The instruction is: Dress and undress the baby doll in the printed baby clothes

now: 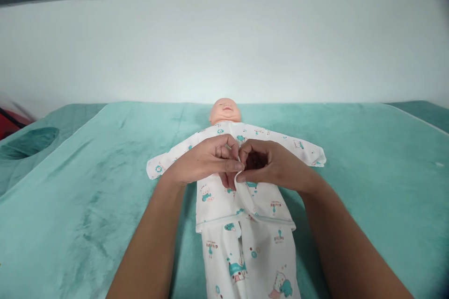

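Observation:
A baby doll (225,111) lies on its back, its head toward the wall. It wears a white printed baby shirt (215,208) with long sleeves spread to both sides, and matching trousers (266,261). Over the chest, my left hand (213,159) pinches the shirt's front edge between thumb and fingers. My right hand (268,161) pinches the same front opening from the other side, its fingertips touching the left ones. The edge is lifted and curls below my fingers. Any fastener there is hidden by my fingertips.
A turquoise plush blanket (379,187) covers the bed under the doll. Behind it rises a white wall (224,46). At the far left are a dark green oval patch (30,142) and a red object (12,124) with a black strip.

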Demonstrator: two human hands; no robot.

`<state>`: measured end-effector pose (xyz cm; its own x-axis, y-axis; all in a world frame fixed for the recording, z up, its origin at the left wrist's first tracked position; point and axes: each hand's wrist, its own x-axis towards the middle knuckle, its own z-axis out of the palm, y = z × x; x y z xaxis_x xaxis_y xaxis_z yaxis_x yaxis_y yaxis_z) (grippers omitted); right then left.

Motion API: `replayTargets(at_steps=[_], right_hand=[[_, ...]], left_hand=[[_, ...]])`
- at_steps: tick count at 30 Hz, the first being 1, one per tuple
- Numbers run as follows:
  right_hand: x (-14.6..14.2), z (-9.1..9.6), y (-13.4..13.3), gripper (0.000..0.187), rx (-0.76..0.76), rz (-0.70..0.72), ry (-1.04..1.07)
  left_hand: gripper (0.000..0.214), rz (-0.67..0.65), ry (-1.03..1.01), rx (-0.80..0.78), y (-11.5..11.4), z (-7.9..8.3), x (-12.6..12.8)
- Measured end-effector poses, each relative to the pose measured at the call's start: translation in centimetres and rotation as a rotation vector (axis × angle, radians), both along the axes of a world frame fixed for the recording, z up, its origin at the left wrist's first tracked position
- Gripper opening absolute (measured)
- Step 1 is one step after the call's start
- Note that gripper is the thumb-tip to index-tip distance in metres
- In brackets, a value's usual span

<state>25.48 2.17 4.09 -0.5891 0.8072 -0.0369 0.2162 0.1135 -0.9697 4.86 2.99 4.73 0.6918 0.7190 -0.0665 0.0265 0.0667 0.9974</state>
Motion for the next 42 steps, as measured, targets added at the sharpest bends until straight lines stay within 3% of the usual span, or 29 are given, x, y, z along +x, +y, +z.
replayTargets(at_steps=[11, 24, 33, 42], right_hand=[[0.3, -0.1, 0.2, 0.028, -0.013, 0.052, -0.035], [1.0, -0.6, 1.1, 0.025, -0.065, 0.122, 0.035], [0.8, -0.6, 1.1, 0.025, -0.096, 0.112, 0.081], [0.3, -0.1, 0.9, 0.029, -0.115, 0.045, -0.007]], left_hand=[[0.019, -0.001, 0.036, -0.004, -0.3, 0.5, -0.1], [0.018, -0.075, -0.092, -0.045, 0.4, -0.8, -0.5], [0.029, -0.082, 0.011, -0.015, 0.1, -0.1, -0.5], [0.032, -0.077, 0.107, -0.010, 0.1, 0.1, -0.6]])
